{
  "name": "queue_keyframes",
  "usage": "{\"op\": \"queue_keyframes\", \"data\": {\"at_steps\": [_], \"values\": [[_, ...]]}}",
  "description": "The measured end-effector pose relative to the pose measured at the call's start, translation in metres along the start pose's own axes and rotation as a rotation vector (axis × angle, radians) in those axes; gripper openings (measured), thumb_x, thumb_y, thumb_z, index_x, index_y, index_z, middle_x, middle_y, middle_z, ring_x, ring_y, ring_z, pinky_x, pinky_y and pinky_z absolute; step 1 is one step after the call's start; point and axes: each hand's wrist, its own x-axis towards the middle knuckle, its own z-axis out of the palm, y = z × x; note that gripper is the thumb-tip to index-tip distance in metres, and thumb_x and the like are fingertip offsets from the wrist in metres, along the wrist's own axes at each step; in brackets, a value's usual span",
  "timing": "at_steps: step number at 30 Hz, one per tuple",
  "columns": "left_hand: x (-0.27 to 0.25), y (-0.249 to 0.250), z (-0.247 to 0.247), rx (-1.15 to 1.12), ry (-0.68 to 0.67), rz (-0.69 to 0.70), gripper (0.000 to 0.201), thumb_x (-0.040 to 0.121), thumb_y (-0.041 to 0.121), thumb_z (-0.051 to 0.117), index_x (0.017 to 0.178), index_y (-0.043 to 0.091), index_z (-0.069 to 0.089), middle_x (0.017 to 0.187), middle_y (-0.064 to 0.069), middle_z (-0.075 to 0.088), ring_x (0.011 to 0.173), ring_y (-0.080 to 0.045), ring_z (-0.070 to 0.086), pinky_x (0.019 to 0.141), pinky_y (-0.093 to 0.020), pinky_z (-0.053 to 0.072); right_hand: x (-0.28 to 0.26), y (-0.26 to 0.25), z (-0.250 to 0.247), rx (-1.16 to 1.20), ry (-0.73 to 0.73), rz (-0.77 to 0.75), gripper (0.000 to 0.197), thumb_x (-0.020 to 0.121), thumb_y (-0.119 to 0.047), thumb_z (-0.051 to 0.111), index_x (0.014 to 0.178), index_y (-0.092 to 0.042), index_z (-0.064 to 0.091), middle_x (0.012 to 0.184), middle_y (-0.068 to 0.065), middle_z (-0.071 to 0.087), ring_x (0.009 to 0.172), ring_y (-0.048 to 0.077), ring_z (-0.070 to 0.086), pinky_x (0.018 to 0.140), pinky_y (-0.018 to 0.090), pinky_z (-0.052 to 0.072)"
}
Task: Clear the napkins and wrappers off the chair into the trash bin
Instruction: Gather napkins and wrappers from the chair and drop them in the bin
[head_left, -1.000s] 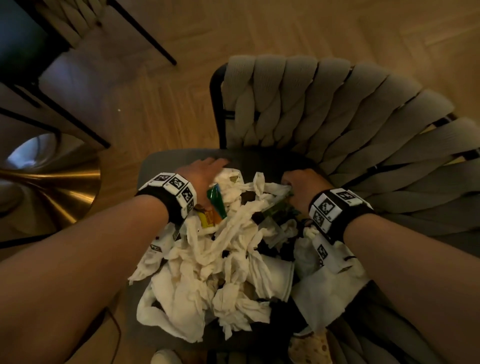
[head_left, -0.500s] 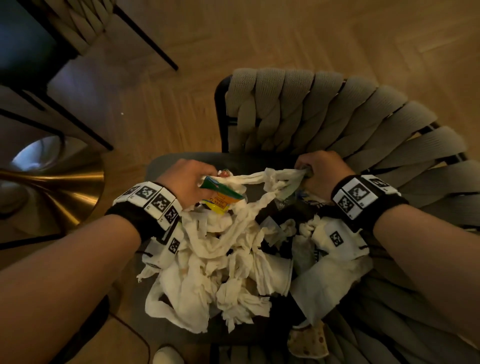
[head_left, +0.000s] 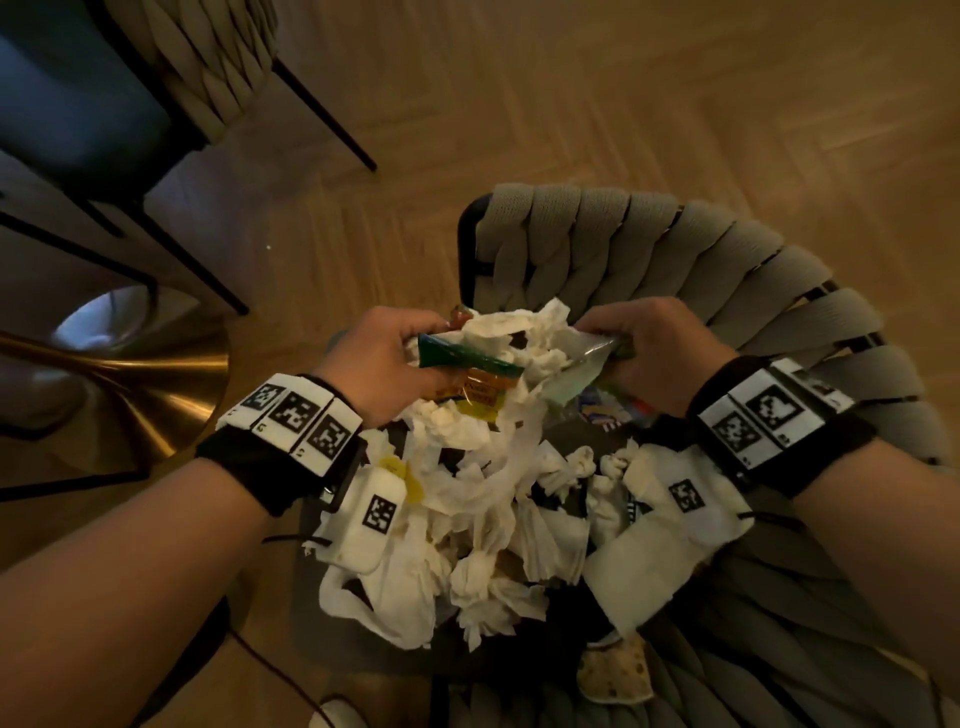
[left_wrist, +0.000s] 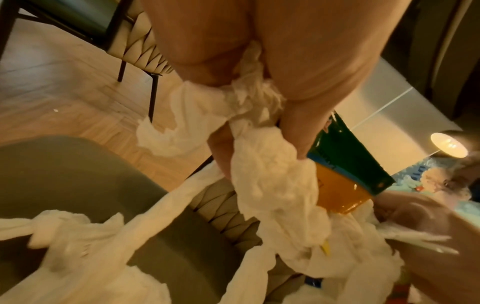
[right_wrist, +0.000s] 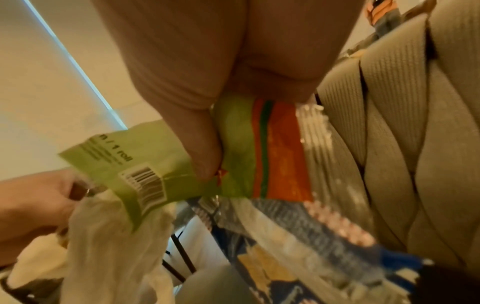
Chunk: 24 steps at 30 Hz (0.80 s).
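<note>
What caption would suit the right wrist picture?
Right hand grips a light green wrapper beside the woven chair back.

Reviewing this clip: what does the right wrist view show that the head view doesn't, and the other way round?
Only the right wrist view shows the barcode and "1 roll" print on the light green wrapper that the right hand grips. Only the head view shows the whole napkin pile on the chair, plus the brass table base. Both show the left hand gripping napkins.
</note>
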Motion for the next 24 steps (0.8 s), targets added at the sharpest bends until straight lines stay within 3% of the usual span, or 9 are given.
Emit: {"op": "queue_keyframes", "data": {"at_steps": [5, 7, 10, 12, 14, 16, 18, 20, 24], "values": [[-0.022, 0.039, -0.028, -0.101, 0.007, 0.073, 0.032, 0.076, 0.024, 0.072, 0.099, 0.043, 0.058, 0.091, 0.024, 0.061, 0.084, 0.013, 0.057, 0.065, -0.007, 0.043, -0.012, -0.027, -0.045, 0.024, 0.031, 0.01, 0.028, 0.078, 0.004, 0.068, 0.097, -0.017, 0.072, 0.076, -0.016, 0.065, 0.066, -0.015, 0.06, 0.06, 0.005, 0.049], [-0.032, 0.055, -0.041, -0.138, 0.02, 0.099, 0.033, 0.077, 0.022, 0.071, 0.098, 0.043, 0.058, 0.093, 0.024, 0.061, 0.088, 0.012, 0.058, 0.07, -0.009, 0.047, -0.016, -0.036, -0.06, 0.018, 0.073, -0.019, 0.036, 0.075, 0.007, 0.068, 0.095, -0.022, 0.072, 0.075, -0.023, 0.063, 0.07, -0.017, 0.06, 0.061, 0.004, 0.048], [-0.052, 0.073, -0.058, -0.188, 0.065, 0.136, 0.035, 0.073, 0.024, 0.073, 0.099, 0.043, 0.059, 0.1, 0.021, 0.064, 0.098, 0.0, 0.06, 0.084, -0.02, 0.048, -0.024, -0.051, -0.081, 0.048, 0.113, -0.065, 0.058, 0.072, 0.007, 0.073, 0.102, -0.042, 0.065, 0.071, -0.032, 0.063, 0.072, -0.012, 0.062, 0.061, 0.007, 0.049], [-0.066, 0.076, -0.063, -0.212, 0.091, 0.133, 0.037, 0.066, 0.034, 0.072, 0.1, 0.043, 0.059, 0.102, 0.019, 0.064, 0.097, -0.003, 0.062, 0.082, -0.022, 0.049, -0.033, -0.06, -0.085, 0.023, 0.108, -0.072, 0.048, 0.073, 0.001, 0.074, 0.102, -0.036, 0.067, 0.072, -0.028, 0.061, 0.069, -0.007, 0.062, 0.064, 0.016, 0.053], [-0.077, 0.067, -0.058, -0.183, 0.075, 0.084, 0.036, 0.068, 0.033, 0.072, 0.099, 0.045, 0.058, 0.1, 0.021, 0.063, 0.093, 0.002, 0.061, 0.074, -0.014, 0.049, -0.039, -0.064, -0.072, -0.037, 0.07, -0.085, 0.028, 0.075, -0.005, 0.072, 0.096, -0.024, 0.069, 0.074, -0.02, 0.06, 0.067, -0.008, 0.059, 0.061, 0.016, 0.049], [-0.085, 0.043, -0.038, -0.105, 0.05, 0.03, 0.036, 0.073, 0.027, 0.073, 0.101, 0.044, 0.059, 0.097, 0.022, 0.063, 0.088, 0.005, 0.061, 0.068, -0.009, 0.048, -0.041, -0.054, -0.041, -0.116, -0.001, -0.063, 0.018, 0.079, -0.012, 0.072, 0.093, -0.022, 0.067, 0.075, -0.011, 0.063, 0.07, 0.003, 0.061, 0.061, 0.021, 0.044], [-0.089, 0.01, -0.009, -0.03, 0.072, -0.04, 0.036, 0.073, 0.023, 0.076, 0.104, 0.037, 0.063, 0.097, 0.018, 0.065, 0.086, 0.002, 0.06, 0.076, -0.018, 0.049, -0.039, -0.036, -0.001, -0.188, -0.13, 0.068, 0.018, 0.081, -0.016, 0.071, 0.095, -0.025, 0.065, 0.082, -0.008, 0.062, 0.08, 0.016, 0.062, 0.069, 0.028, 0.048], [-0.091, -0.022, 0.022, 0.024, 0.086, -0.151, 0.04, 0.073, 0.023, 0.077, 0.111, 0.028, 0.066, 0.101, 0.01, 0.066, 0.093, -0.007, 0.06, 0.086, -0.027, 0.049, -0.036, -0.02, 0.038, -0.249, -0.277, 0.197, 0.019, 0.081, -0.02, 0.069, 0.094, -0.031, 0.06, 0.091, -0.006, 0.063, 0.084, 0.018, 0.062, 0.075, 0.036, 0.054], [-0.095, -0.072, 0.071, 0.136, 0.071, -0.32, 0.041, 0.075, 0.032, 0.074, 0.114, 0.024, 0.063, 0.107, 0.001, 0.067, 0.103, -0.021, 0.059, 0.089, -0.034, 0.049, -0.037, -0.015, 0.096, -0.365, -0.428, 0.322, 0.022, 0.086, -0.02, 0.059, 0.107, -0.026, 0.055, 0.104, 0.004, 0.061, 0.09, 0.025, 0.061, 0.078, 0.039, 0.055]]}}
